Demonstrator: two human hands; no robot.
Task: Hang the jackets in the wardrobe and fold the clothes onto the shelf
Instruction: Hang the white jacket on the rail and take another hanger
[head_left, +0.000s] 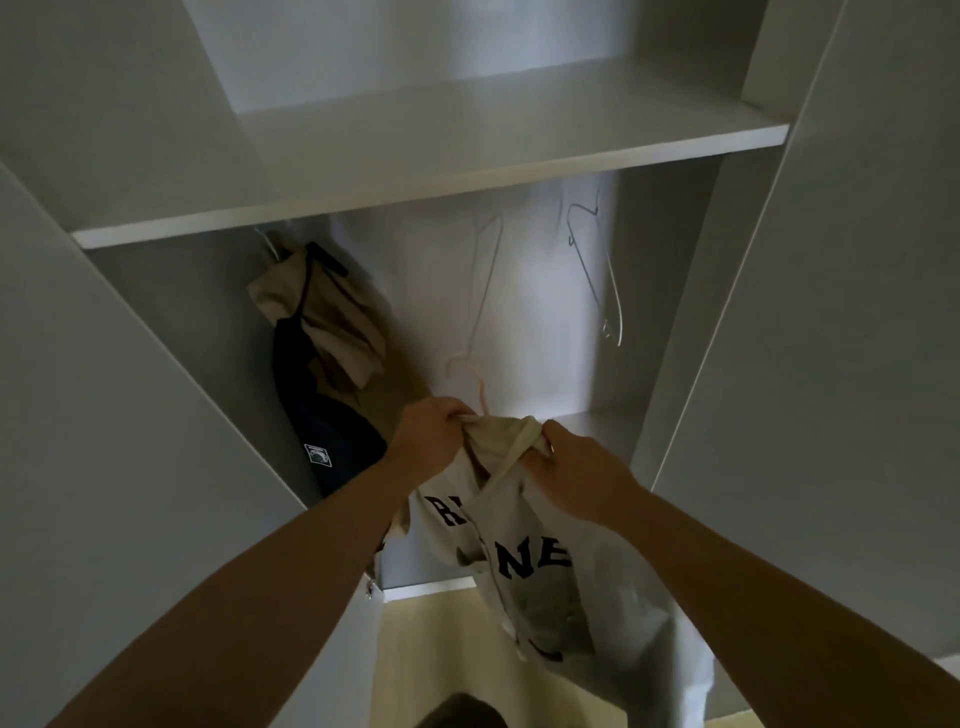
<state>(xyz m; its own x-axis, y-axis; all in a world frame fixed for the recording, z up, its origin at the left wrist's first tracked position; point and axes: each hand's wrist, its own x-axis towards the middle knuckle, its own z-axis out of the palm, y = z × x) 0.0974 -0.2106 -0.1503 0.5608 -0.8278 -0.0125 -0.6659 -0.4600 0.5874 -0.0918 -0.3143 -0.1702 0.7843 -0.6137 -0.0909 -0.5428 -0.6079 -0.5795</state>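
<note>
Under the shelf (431, 176) I see hanging jackets (322, 364) blocking the left side, two bare wire hangers (597, 260) dangling right of them, with open room between.

Your two bare arms reach up and forward from the bottom corners, converging near the middle. Your left hand (434, 434) is a closed fist, knuckles up, clenching a bunch of cloth (498, 431). Your right hand (582, 470) sits just beside it, back of the hand toward you, fingers curled under and pinching the same cloth.
</note>
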